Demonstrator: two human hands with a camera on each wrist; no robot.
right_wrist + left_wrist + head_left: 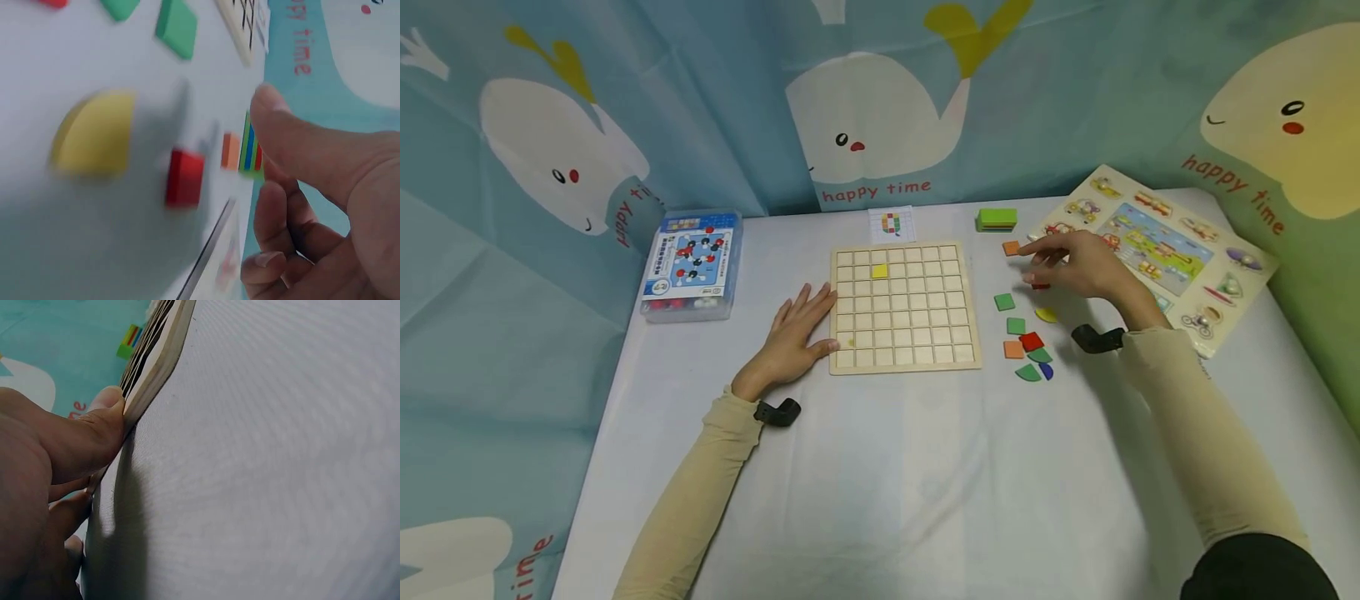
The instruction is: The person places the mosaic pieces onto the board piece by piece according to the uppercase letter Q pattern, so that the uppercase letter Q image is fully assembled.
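Note:
My left hand (793,333) lies at the left side of a wooden grid board (932,365), its fingers spread along the edge. In the left wrist view the thumb presses the rim of the board (164,359). One yellow square (880,271) sits in a cell in the upper part of the board. My right hand (1078,265) hovers right of the board, fingers loosely bent and nothing between them. Closest to its fingertips is an orange square (1011,248). Below the hand, the right wrist view has a red block (185,178) and a yellow quarter-round piece (97,137).
Several loose pieces, including a green square (1004,302), lie right of the board. A green-ended stack (996,219) and a pattern card (892,225) are behind. A picture puzzle board (1221,325) lies far right, and a plastic box (692,267) stands left.

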